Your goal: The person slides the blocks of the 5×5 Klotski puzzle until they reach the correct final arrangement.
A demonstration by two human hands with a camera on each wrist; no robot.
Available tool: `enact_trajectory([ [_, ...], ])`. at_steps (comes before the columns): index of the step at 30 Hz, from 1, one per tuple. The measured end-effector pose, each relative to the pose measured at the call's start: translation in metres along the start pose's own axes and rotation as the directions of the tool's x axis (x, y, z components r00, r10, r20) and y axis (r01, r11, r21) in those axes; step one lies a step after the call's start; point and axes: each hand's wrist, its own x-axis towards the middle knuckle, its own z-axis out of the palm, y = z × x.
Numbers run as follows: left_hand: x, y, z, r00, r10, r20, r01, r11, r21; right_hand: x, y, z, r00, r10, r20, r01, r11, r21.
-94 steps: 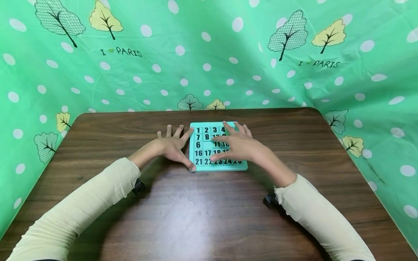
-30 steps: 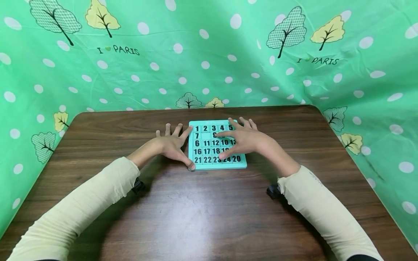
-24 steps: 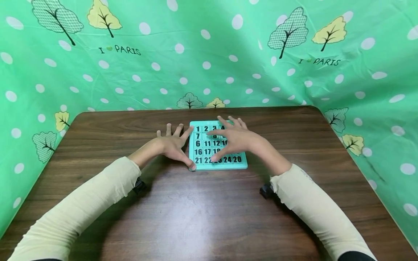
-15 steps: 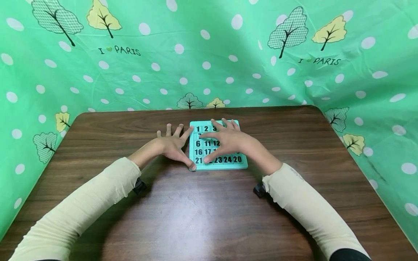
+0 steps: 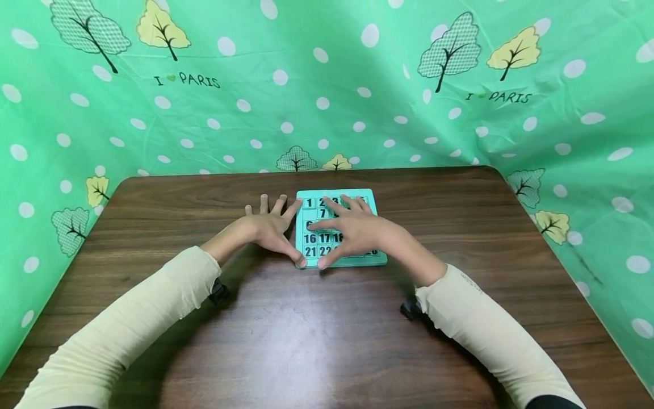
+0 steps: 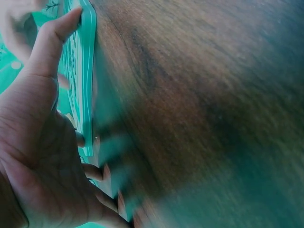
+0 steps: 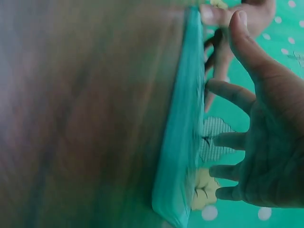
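A turquoise sliding number puzzle (image 5: pixel 334 193) lies flat on the table. My left hand (image 5: pixel 271 232) is spread at its left side, with the thumb on the near-left corner and the index fingertip by the far part of the left edge. In the left wrist view the thumb presses the puzzle's rim (image 6: pixel 89 71). Over the board, my right hand (image 5: pixel 364 232) has its index fingertip at the 6 tile (image 5: pixel 309 222), its thumb near the front edge and the other fingers spread. The 7 tile (image 5: pixel 323 213) has a bare slot on its left. Several tiles are hidden beneath the right hand.
The brown wooden table (image 5: pixel 245 341) extends around the puzzle. Behind and beside it hangs a green dotted cloth (image 5: pixel 322 57) printed with trees. A dark wrist device (image 5: pixel 218 292) shows under the left sleeve, another (image 5: pixel 410 309) under the right.
The right hand has moved left across the board, then slightly nearer. The 7 tile has slid one place right, baring the left slot of the second row. The left hand stays put.
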Motion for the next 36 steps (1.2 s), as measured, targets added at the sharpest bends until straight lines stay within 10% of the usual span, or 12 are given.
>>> enact_trajectory([
  [11, -0.001, 0.0, -0.001, 1.0, -0.001, 0.002, 0.001, 1.0, 0.005, 0.016, 0.0, -0.003, 0.995, 0.093, -0.028, -0.093, 0.995, -0.018],
  [24, -0.006, 0.003, -0.001, 1.0, 0.003, 0.004, -0.003, 1.0, 0.006, -0.044, 0.032, -0.005, 0.992, 0.102, -0.076, -0.099, 0.994, 0.041],
  [36, -0.005, 0.003, -0.002, 1.0, 0.002, 0.017, -0.002, 1.0, -0.013, -0.056, 0.041, 0.0, 0.99, 0.109, -0.089, -0.103, 0.992, 0.068],
])
